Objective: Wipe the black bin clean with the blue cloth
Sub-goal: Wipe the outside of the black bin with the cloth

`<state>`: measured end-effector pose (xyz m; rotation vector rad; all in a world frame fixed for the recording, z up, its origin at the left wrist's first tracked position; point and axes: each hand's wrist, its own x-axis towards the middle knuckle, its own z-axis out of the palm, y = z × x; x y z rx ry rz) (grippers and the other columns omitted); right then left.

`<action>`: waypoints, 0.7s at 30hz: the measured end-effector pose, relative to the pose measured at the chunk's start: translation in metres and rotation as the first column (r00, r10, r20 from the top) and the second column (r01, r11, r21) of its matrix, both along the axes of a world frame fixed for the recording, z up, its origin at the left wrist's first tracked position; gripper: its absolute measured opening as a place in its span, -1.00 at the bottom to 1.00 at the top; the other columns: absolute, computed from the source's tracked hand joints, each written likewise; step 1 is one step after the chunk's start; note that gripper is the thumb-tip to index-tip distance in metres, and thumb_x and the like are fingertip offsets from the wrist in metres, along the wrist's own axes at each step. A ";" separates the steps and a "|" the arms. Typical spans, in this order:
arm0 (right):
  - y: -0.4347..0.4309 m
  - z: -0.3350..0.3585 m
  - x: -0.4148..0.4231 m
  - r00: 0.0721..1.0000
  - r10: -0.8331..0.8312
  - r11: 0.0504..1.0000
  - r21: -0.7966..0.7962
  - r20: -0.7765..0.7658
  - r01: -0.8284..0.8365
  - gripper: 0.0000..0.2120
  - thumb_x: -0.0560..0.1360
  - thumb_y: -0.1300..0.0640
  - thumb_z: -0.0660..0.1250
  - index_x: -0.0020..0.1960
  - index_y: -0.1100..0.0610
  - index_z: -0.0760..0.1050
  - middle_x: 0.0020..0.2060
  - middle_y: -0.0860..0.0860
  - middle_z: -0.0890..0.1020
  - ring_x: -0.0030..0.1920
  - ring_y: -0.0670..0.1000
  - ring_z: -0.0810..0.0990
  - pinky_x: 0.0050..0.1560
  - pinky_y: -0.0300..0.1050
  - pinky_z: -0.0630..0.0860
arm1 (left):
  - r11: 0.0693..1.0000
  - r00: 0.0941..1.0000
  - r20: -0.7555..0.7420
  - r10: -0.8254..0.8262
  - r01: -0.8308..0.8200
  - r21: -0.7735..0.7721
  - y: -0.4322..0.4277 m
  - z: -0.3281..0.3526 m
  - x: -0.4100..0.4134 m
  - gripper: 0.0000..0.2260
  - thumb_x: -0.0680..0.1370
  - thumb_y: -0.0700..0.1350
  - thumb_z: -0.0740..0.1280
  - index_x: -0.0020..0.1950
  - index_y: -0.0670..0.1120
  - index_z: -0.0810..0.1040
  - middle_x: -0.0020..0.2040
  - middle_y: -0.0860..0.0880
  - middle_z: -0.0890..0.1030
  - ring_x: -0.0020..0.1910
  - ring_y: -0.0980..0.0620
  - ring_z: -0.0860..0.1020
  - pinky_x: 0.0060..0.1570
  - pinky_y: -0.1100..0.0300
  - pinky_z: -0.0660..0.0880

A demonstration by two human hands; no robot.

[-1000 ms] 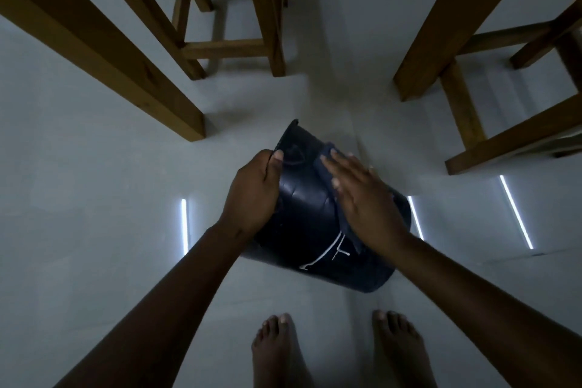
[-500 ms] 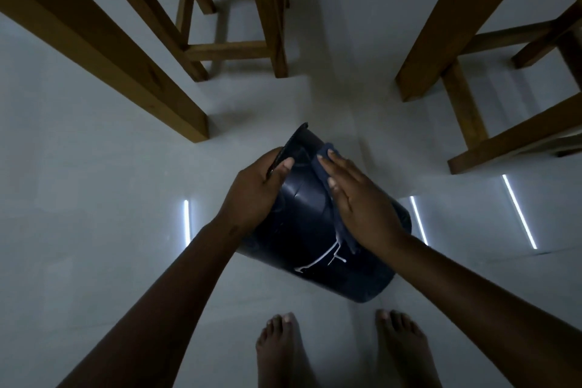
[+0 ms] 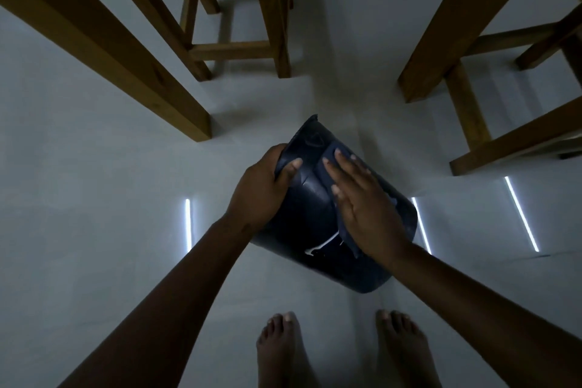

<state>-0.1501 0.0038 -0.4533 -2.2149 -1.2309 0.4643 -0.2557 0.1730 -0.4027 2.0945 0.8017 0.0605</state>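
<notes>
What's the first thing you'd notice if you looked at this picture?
A tipped black bin sits mid-floor, gripped at its rim by the left hand. The right hand lies flat on it, pressing a blue cloth. Bare feet stand below, with wooden furniture legs above.

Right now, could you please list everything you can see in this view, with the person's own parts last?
Black plastic bin: one, black with a white mark, tilted, between the hands.
Blue cloth: one, dark blue, pressed flat on the bin's side.
Wooden furniture legs: several, brown, standing at top left and right.
Pale floor: one, grey-white, with bright light streaks.
Left hand: one, fingers gripping the bin's rim.
Right hand: one, flat on the cloth.
Bare feet: two, bottom centre.
</notes>
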 end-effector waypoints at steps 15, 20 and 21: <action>-0.016 -0.001 0.009 0.995 -0.100 0.994 0.033 -0.012 0.100 -0.57 0.65 0.03 0.01 0.51 0.01 0.20 0.52 -0.04 0.24 0.52 -0.01 0.18 0.47 -0.15 0.16 | 0.980 0.995 -0.022 0.100 -0.095 0.174 -0.015 -0.009 0.001 -0.78 0.61 0.11 0.17 -0.03 0.00 0.47 -0.22 0.11 0.54 -0.25 0.23 0.52 -0.26 0.42 0.41; -0.019 -0.004 0.022 0.956 -0.237 0.970 0.003 -0.174 0.241 -0.59 0.66 0.01 0.00 0.50 -0.04 0.20 0.50 -0.07 0.28 0.48 -0.09 0.25 0.38 -0.30 0.19 | 0.976 0.992 -0.053 0.111 -0.098 0.196 -0.014 -0.010 0.003 -0.76 0.61 0.13 0.17 -0.01 -0.01 0.49 -0.22 0.10 0.54 -0.28 0.20 0.50 -0.28 0.44 0.35; -0.026 -0.002 0.010 0.968 -0.235 0.972 -0.012 -0.089 0.235 -0.58 0.66 0.00 0.00 0.50 -0.02 0.20 0.50 -0.07 0.27 0.49 -0.07 0.24 0.40 -0.24 0.23 | 0.976 0.992 -0.065 0.104 -0.089 0.200 -0.014 -0.010 0.004 -0.76 0.61 0.13 0.16 -0.03 -0.01 0.48 -0.25 0.11 0.53 -0.30 0.21 0.49 -0.31 0.44 0.33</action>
